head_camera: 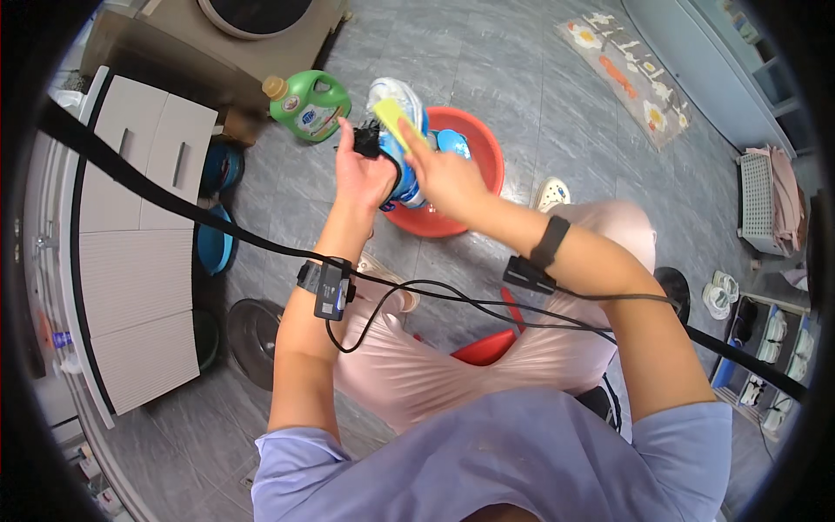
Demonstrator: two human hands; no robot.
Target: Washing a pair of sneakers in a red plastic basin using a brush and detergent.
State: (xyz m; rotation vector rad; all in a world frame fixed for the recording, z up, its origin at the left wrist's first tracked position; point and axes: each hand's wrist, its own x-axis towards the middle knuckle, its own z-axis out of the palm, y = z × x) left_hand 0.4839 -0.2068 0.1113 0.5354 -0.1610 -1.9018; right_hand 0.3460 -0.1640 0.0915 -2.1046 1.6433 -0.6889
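Note:
Over the red plastic basin [490,156] I see a blue and white sneaker [409,98] with black laces. My left hand [366,176] supports it at the ankle opening, the thumb sticking up and the other fingers hidden inside the shoe. A yellow-green scrubbing brush [390,119] is gripped in my right hand [450,179], its underside against the upper of the sneaker. White suds show around the toe. Inside the basin lies a light-blue object [453,142], partly covered by my hand and the shoe.
A green detergent bottle [316,111] stands left of the basin. Grey cabinets [140,261] line the left side, with blue basins [215,241] and a dark basin [251,342] beside them. Black cables [456,297] cross between my forearms. A shoe rack [763,359] is at right.

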